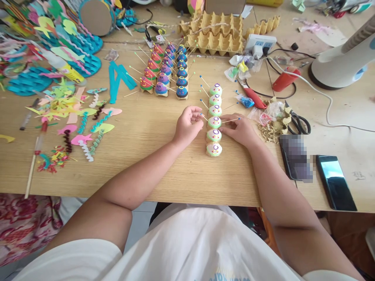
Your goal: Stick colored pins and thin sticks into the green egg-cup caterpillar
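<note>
Left hand [190, 124] curls loosely beside the white cups [215, 122], right hand [240, 130] sits half-open opposite; can't tell if either's gripping a stick [230, 121].

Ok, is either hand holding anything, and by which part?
It can't be told: the left hand and right hand are close on either side of the row of white cups, but no clear grip shows.

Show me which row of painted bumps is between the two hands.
The white row edged in green, between the left hand and the right hand; the red row, purple row and blue row stand farther back.
</note>
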A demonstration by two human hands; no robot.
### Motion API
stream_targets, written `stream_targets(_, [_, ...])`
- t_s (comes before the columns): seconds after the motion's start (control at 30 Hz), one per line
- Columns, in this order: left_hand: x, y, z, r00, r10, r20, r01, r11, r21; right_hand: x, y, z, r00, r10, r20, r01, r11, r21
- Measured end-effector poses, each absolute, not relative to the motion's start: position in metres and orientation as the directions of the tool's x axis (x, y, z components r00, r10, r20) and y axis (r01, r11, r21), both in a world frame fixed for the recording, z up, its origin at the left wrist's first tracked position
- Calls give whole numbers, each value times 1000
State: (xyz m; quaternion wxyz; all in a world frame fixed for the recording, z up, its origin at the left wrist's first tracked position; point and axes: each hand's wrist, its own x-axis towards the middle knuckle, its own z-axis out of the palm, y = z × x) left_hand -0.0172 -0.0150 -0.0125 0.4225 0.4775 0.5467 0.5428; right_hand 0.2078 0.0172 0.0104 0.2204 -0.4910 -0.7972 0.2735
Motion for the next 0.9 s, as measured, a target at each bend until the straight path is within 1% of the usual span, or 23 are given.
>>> stream_targets(0.1, [-19,-15,-13,-231,972,29,5,-29,1000,210,17,10,-415,904,99,663,376,-647])
stream_targets(0.2, [-21,-15,-13,-319,946,47,-33,-60,998,213,18,10,-383,914,137,680,379,-627])
stream_targets(0.3, [-25,-14,-17,-390,916,95,34,-89,995,219,18,15,-340,930,142,736,357,-576])
stream_targets(0.37, [-28,-11,-20,-422,892,164,133,-118,984,225,17,21,-311,947,80,788,304,-535])
stream_targets(0.43, [-30,-9,-23,-454,856,248,225,-160,961,231,13,30,-279,960,-23,839,232,-492])
stream_targets(0.5, [-33,-8,-25,-471,824,314,294,-188,937,235,8,40,-280,954,-109,876,207,-437])
stream_targets(0.53, [-34,-8,-24,-464,819,339,331,-195,923,236,4,46,-287,951,-114,884,217,-415])
stream_targets(0.6, [-37,-9,-22,-409,825,389,442,-194,876,235,-5,56,-318,945,-81,875,259,-409])
stream_targets(0.7, [-42,-11,-15,-265,850,455,658,-186,730,227,-17,68,-418,908,-10,822,373,-431])
stream_targets(0.8, [-46,-13,-10,-175,875,452,794,-146,591,219,-25,75,-526,849,54,754,494,-433])
stream_targets(0.9, [-46,-13,-9,-129,901,413,849,-115,516,215,-30,79,-576,816,54,727,541,-424])
